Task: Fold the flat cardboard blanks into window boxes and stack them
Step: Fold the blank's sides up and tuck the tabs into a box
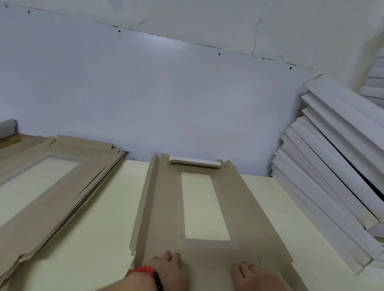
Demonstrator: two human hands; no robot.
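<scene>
One blank (pixel 205 216) lies flat on the desk (pixel 102 207), long axis running away from the person. Left hand (pixel 168 271) and right hand (pixel 255 283) both press its near end, fingers flat, grasping nothing; side flaps lie equally reachable.

- Bare table (pixel 102 207) runs as a lane between the pile of flat blanks (pixel 31 189) on the left and the single blank (pixel 204 206) in the middle.
- A narrower bare strip lies right of the single blank, hemmed by the leaning stack of white boxes (pixel 336 181).
- The wall (pixel 144 94) closes the far edge, touching the blank's raised flap (pixel 194 162).
- Both hands, left hand (pixel 168 271) and right hand (pixel 255 285), press flat on the blank's near end.
</scene>
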